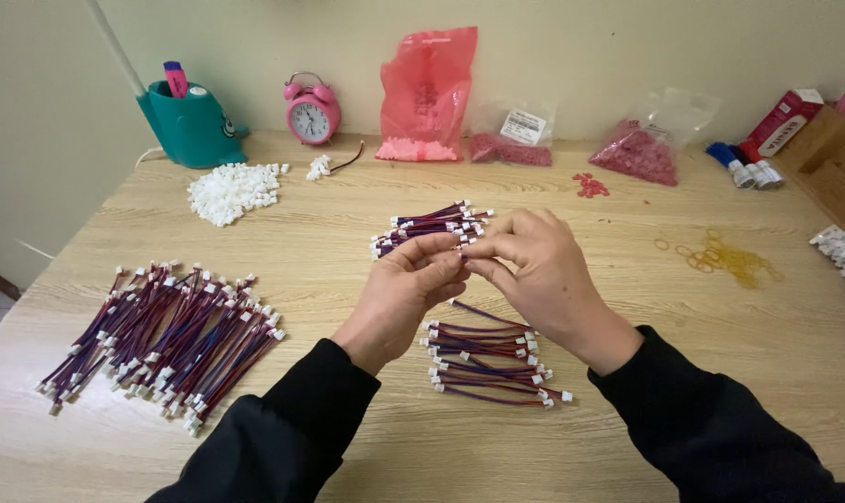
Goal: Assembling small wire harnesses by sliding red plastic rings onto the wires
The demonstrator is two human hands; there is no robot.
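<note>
My left hand (pixel 413 284) and my right hand (pixel 534 270) meet above the middle of the wooden table (pixel 348 456), fingertips pinched together on a short red-and-blue wire (pixel 473 310) that trails down beneath them. Right behind my hands lies a small bundle of similar wires with white connectors (pixel 432 225). Below my hands a loose row of the same wires (pixel 492 363) rests on the table. Both arms wear black sleeves.
A big pile of wires (pixel 162 335) lies at the left. White connectors (pixel 231 191) are heaped at the back left, near a teal holder (pixel 189 126) and a pink alarm clock (pixel 311 110). Bags of pink parts (pixel 427 93) line the wall. Yellow rubber bands (pixel 730 259) lie at the right.
</note>
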